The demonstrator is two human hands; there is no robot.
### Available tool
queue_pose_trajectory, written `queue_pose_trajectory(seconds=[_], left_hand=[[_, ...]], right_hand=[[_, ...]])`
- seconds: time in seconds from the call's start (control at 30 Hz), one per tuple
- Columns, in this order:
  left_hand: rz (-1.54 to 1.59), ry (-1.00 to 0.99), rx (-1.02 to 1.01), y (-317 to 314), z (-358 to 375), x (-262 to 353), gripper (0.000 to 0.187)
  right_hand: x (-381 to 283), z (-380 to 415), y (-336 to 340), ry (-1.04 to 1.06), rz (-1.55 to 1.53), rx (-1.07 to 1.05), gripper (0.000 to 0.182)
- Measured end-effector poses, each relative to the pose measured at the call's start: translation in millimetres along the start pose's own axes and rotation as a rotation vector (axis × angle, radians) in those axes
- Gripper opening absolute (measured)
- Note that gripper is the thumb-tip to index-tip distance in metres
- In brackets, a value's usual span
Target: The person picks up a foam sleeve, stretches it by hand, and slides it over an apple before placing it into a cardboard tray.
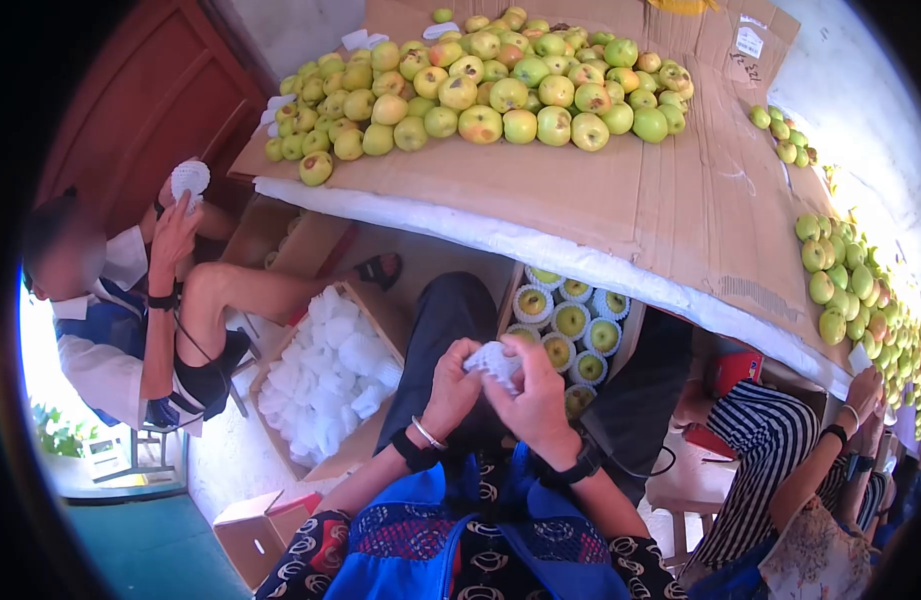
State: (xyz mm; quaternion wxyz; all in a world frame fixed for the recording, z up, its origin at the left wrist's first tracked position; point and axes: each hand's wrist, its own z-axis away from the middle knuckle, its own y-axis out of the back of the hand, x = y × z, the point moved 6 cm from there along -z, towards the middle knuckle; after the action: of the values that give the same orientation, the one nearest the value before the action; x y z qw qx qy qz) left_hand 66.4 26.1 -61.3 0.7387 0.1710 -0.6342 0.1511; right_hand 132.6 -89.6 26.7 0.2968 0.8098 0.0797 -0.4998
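Over my lap I hold a white foam net sleeve [494, 363] between both hands. My left hand [450, 388] pinches its left side with the fingers curled. The fingers of my right hand [536, 400] close round its other side. I cannot tell whether an apple is inside the sleeve. Just beyond my hands, between my knees, stands a cardboard box with apples in foam nets [570, 322], set in rows. To the left of my leg is an open carton heaped with loose white foam nets [325, 375].
A cardboard-covered table [580, 205] ahead bears a large heap of green-yellow apples [480, 90], some with brown spots. More apples [855, 285] lie at right. One person [170, 290] sits at left holding a foam net [190, 178]; another, in striped trousers [765, 440], sits at right.
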Motion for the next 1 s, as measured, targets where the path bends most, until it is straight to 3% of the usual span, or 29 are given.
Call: queue_pose_trajectory(seconds=[0.1, 0.2, 0.23, 0.27, 0.33, 0.37, 0.47, 0.5, 0.57, 0.6, 0.63, 0.7, 0.77, 0.8, 0.87, 0.9, 0.93, 1.0], left_hand=[[0.520, 0.011, 0.038, 3, -2, 10, 0.011], [0.385, -0.005, 0.071, 12, -2, 4, 0.018], [0.754, 0.015, 0.059, 10, -4, 5, 0.018], [0.751, 0.014, 0.061, 11, -4, 9, 0.018], [0.689, 0.078, 0.033, 8, -2, 25, 0.018], [0.355, -0.043, 0.003, 11, -4, 17, 0.016], [0.621, 0.062, -0.013, 7, 2, 8, 0.016], [0.503, 0.055, 0.033, 7, 2, 10, 0.018], [0.623, 0.047, 0.074, 8, 0, 4, 0.017], [0.745, 0.041, 0.114, 8, 1, 2, 0.017], [0.474, -0.011, 0.213, 10, 3, 5, 0.016], [0.394, -0.046, 0.262, 13, 4, 6, 0.015], [0.217, -0.123, 0.382, 22, 4, 8, 0.013], [0.215, -0.122, 0.383, 25, 5, 5, 0.013], [-0.033, -0.086, 0.329, 27, 6, 0, 0.012], [0.058, -0.049, 0.312, 24, 6, -5, 0.009], [0.057, -0.047, 0.309, 18, 6, 7, 0.009], [0.628, 0.139, 0.323, 6, 6, 14, 0.005]], right_hand=[[-31, 5, -10, 0.046, -0.250, -0.219, 0.044], [-25, 14, -14, 0.079, -0.338, -0.210, 0.039], [-10, 17, -16, 0.018, -0.335, -0.174, 0.036], [1, 17, -18, 0.020, -0.338, -0.175, 0.036], [27, 15, -20, -0.216, -0.501, -0.132, 0.039], [35, 18, -20, -0.300, -0.564, -0.115, 0.042], [45, 21, -20, -0.424, -0.635, 0.040, 0.048], [48, 23, -21, -0.425, -0.636, 0.040, 0.048], [51, 32, -41, -0.532, -0.855, -0.266, 0.052], [51, 33, -44, -0.534, -0.856, -0.268, 0.052], [50, 32, -44, -0.481, -0.687, -0.260, 0.050], [45, 30, -44, -0.431, -0.522, -0.247, 0.048], [22, 24, -35, -0.136, -0.210, -0.182, 0.039], [23, 24, -36, -0.136, -0.212, -0.183, 0.039], [47, 31, -47, -0.457, -0.573, -0.198, 0.033], [69, 36, -58, -0.467, -0.781, -0.145, 0.030], [67, 33, -52, -0.470, -0.782, -0.142, 0.030], [60, 35, -56, -0.779, -1.561, -0.232, 0.027]])
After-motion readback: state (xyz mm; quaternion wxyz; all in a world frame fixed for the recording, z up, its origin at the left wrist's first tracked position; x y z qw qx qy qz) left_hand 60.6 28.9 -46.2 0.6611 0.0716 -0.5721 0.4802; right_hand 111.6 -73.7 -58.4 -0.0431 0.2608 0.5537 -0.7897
